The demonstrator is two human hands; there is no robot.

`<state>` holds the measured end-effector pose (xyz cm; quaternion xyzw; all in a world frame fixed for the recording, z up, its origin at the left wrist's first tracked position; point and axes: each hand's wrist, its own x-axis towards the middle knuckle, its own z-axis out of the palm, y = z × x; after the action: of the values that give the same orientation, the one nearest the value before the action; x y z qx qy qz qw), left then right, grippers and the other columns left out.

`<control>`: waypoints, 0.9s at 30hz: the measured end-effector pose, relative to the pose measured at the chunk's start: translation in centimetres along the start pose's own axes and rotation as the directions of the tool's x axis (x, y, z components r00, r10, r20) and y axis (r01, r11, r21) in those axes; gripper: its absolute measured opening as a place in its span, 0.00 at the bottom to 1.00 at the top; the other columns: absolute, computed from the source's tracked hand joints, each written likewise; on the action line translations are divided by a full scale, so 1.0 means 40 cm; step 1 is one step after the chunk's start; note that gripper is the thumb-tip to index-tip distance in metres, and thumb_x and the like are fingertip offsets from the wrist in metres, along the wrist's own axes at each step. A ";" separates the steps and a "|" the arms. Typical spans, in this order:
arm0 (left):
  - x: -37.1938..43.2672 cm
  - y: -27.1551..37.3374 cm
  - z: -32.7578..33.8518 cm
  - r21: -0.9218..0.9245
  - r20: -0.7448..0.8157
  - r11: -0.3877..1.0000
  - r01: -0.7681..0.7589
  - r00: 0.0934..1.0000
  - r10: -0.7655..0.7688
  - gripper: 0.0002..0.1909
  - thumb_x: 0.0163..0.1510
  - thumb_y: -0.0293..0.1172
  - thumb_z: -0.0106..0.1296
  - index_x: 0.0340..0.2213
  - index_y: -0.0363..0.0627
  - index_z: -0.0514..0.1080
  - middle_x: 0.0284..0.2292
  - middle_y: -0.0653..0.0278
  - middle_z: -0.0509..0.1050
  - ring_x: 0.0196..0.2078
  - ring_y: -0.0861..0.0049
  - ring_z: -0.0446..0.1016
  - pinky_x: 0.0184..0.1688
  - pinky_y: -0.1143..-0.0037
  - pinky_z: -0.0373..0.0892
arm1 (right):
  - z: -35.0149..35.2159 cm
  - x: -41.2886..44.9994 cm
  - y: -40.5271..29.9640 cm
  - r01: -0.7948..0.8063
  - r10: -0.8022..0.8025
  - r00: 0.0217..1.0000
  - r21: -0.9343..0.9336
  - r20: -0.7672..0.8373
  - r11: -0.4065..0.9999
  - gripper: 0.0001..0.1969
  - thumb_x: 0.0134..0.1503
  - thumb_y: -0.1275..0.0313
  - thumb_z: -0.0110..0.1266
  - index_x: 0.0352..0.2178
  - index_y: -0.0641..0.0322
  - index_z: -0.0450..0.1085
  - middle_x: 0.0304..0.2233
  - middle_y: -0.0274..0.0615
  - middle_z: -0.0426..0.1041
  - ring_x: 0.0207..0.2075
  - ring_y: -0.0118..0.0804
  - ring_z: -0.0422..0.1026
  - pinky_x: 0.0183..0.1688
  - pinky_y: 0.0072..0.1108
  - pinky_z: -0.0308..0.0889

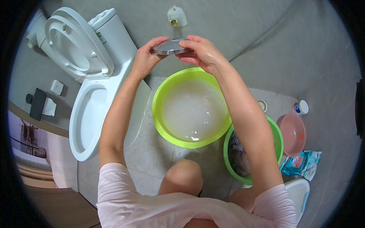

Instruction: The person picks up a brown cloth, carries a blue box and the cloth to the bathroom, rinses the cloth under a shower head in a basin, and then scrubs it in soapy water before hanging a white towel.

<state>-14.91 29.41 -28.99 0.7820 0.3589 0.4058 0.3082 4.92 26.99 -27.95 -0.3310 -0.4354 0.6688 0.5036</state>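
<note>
A shiny chrome piece with a shallow curved top is gripped between my two hands, in front of the grey wall. My left hand clasps its left end. Around its right end my right hand has its thumb on top and fingers underneath. Whether the piece is fixed to the wall cannot be made out. Directly below stands a lime-green basin, holding cloudy whitish water. Just above the chrome piece, a white wall fitting with a brass-coloured opening is mounted.
At left stands a white toilet with its lid raised. To the right are a green tub of wet cloth, partly behind my right forearm, a pink basin, a detergent bag and a white jar. A grey hose runs along the wall.
</note>
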 end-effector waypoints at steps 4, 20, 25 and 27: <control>0.014 0.041 -0.026 0.287 -0.158 0.958 0.026 0.987 0.020 0.17 0.44 0.15 0.48 0.39 0.39 0.68 0.35 0.64 0.71 0.37 0.82 0.68 0.41 0.80 0.66 | 0.004 0.006 0.002 0.064 -0.077 0.989 0.106 0.125 0.992 0.37 0.53 0.62 0.46 0.55 0.67 0.34 0.40 0.54 0.64 0.38 0.44 0.69 0.38 0.29 0.68; 0.216 0.114 -0.231 0.122 -0.248 0.970 -0.212 0.939 0.237 0.16 0.43 0.22 0.53 0.37 0.40 0.69 0.27 0.68 0.72 0.31 0.84 0.68 0.36 0.82 0.64 | -0.147 -0.090 0.196 -0.247 0.264 0.959 0.157 -0.100 0.956 0.20 0.56 0.60 0.41 0.44 0.65 0.58 0.39 0.49 0.66 0.39 0.37 0.68 0.40 0.26 0.66; 0.223 0.143 -0.201 0.277 -0.288 0.949 -0.153 0.929 0.233 0.16 0.43 0.21 0.52 0.37 0.40 0.69 0.28 0.66 0.72 0.32 0.83 0.70 0.36 0.81 0.65 | -0.173 -0.111 0.205 -0.242 0.257 0.959 0.130 -0.117 0.961 0.20 0.55 0.61 0.41 0.44 0.66 0.58 0.38 0.48 0.66 0.39 0.37 0.69 0.39 0.25 0.66; 0.239 0.136 -0.208 0.265 -0.262 0.946 -0.184 0.931 0.255 0.16 0.43 0.21 0.53 0.38 0.40 0.69 0.29 0.66 0.72 0.32 0.82 0.70 0.36 0.81 0.65 | -0.178 -0.116 0.212 -0.244 0.259 0.958 0.123 -0.123 0.962 0.19 0.55 0.62 0.41 0.44 0.66 0.58 0.38 0.48 0.66 0.38 0.36 0.69 0.38 0.24 0.67</control>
<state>-16.38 35.75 -16.83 0.7797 0.3559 0.5036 0.1088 9.18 23.34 -38.56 -0.4019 -0.3173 0.7252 0.4602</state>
